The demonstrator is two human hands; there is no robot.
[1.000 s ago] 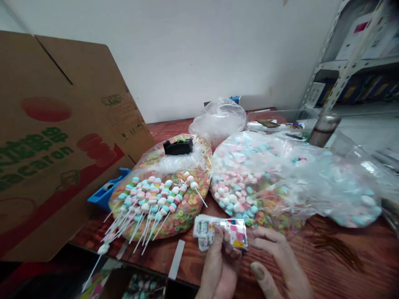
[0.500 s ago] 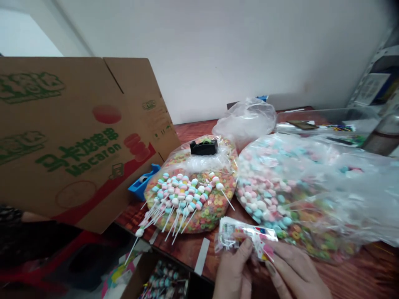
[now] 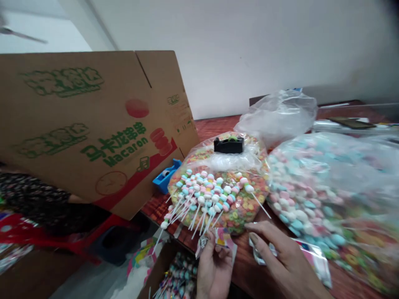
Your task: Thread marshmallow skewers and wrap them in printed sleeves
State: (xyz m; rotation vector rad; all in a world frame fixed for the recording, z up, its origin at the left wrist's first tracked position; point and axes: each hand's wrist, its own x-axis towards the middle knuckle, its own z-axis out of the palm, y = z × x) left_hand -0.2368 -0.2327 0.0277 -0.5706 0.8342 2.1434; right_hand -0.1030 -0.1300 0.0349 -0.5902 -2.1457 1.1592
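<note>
My left hand [image 3: 215, 268] is at the table's front edge, its fingers pinched on a small printed plastic wrapper [image 3: 222, 239]. My right hand [image 3: 277, 259] lies to its right, fingers spread over a stack of the same printed wrappers [image 3: 313, 259] on the red-brown table [image 3: 215, 126]. Just beyond my hands, a bundle of candy skewers [image 3: 207, 195] with white sticks rests on a clear bag of colourful cereal rings [image 3: 246, 203].
A large Macaron cardboard box [image 3: 93, 128] stands at the left. A blue tape dispenser [image 3: 165, 178] sits beside it and a black one [image 3: 229, 145] tops the cereal bag. A big bag of pastel candies [image 3: 327, 182] fills the right. A box of wrapped skewers [image 3: 177, 278] lies below the table edge.
The view has swung left. My left hand has drawn one wrapper away from the stack, and my right hand now rests spread on the stack.
</note>
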